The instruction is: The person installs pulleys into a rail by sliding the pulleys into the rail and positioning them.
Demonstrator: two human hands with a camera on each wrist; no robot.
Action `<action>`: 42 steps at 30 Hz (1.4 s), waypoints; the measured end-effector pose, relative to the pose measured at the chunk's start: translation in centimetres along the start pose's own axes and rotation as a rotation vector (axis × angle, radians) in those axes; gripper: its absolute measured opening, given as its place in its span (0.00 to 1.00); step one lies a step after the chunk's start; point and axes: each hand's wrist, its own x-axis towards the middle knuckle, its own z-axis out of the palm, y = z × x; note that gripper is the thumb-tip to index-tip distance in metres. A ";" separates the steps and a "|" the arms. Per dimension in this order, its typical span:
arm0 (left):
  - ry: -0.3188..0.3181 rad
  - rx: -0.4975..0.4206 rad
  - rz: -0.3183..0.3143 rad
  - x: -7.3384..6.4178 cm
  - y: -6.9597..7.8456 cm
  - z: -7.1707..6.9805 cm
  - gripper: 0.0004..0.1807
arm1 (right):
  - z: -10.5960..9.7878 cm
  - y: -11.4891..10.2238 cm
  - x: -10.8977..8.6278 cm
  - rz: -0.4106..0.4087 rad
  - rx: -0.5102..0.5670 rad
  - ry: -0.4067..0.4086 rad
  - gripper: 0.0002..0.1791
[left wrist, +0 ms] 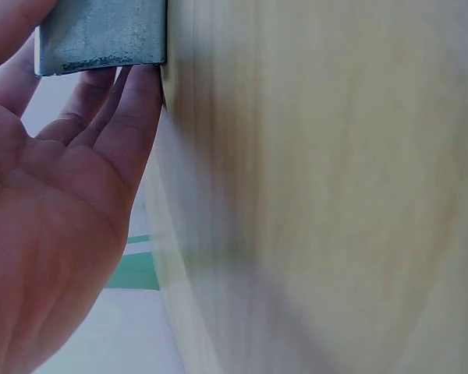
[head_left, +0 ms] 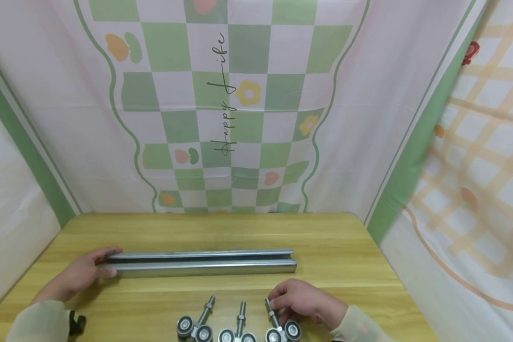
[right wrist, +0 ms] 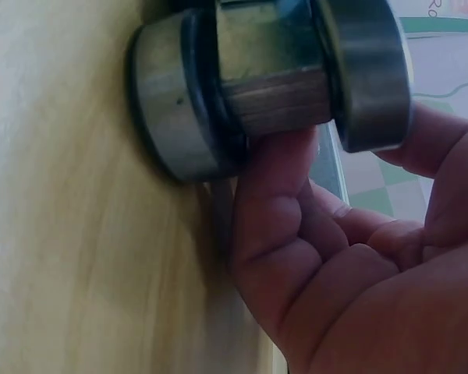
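Note:
A long metal C-shaped channel rail (head_left: 201,268) lies crosswise on the wooden table, its slot facing up. My left hand (head_left: 83,270) holds its left end, thumb on the near side and fingers on the far side; the rail's end (left wrist: 101,35) shows close up in the left wrist view. Nearer me stand roller trolleys with threaded bolts: a left one (head_left: 195,327), a middle one (head_left: 239,327) and a right one (head_left: 278,325). With thumb and fingers, my right hand (head_left: 301,301) grips the right trolley by its bolt. Its wheels (right wrist: 175,101) loom large in the right wrist view.
The wooden table (head_left: 337,237) has rounded far corners. Behind it hangs a patterned cloth (head_left: 248,123) with green checks, and another cloth (head_left: 474,190) hangs on the right. The middle trolley is cut off by the head view's lower edge.

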 end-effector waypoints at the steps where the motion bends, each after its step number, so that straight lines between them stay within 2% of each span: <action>1: 0.000 0.000 0.000 0.0 0.0 0.0 0.40 | 0.0 0.0 0.0 -0.001 0.005 -0.004 0.11; 13: 0.005 0.011 0.002 0.0 0.0 0.0 0.40 | 0.2 0.0 0.0 -0.007 0.022 -0.038 0.10; 21: 0.005 0.012 -0.001 0.0 0.0 0.0 0.40 | 0.2 -0.2 -0.2 -0.010 -0.001 -0.026 0.09; 27: 0.015 0.023 0.014 0.0 -0.1 0.1 0.40 | 0.3 -0.7 -0.6 -0.046 -0.042 -0.014 0.08; 35: 0.024 0.024 0.030 -0.2 0.0 0.2 0.40 | 0.6 -1.6 -1.4 -0.127 -0.150 0.017 0.05; 42: 0.023 0.035 0.028 -0.1 -0.1 0.2 0.40 | 0.8 -2.4 -2.5 -0.142 -0.142 0.016 0.04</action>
